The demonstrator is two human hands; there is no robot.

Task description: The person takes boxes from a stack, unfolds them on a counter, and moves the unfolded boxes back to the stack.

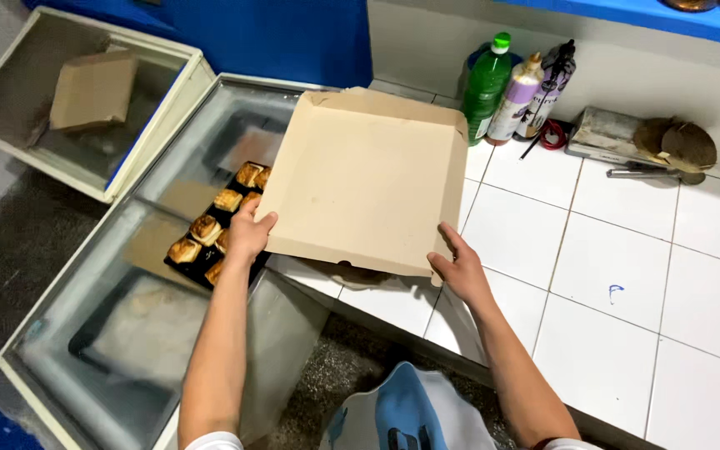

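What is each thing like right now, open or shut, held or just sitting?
Flat tan cardboard box lid: open side up, held at both edges.
Left hand: gripping lid.
Right hand: gripping lid.
Black tray of browned pastries: resting on freezer.
Glass-topped chest freezer: shut.
Green plastic bottle: upright, capped.

Open cardboard box (366,179) is held over white tiled counter (627,275) by left hand (249,233) & right hand (460,268), at opposite edges. Black tray of browned pastries (214,229) is seen on glass-top freezer (127,333), btwn box & freezer rim. Bottles (514,87) are stood by wall.
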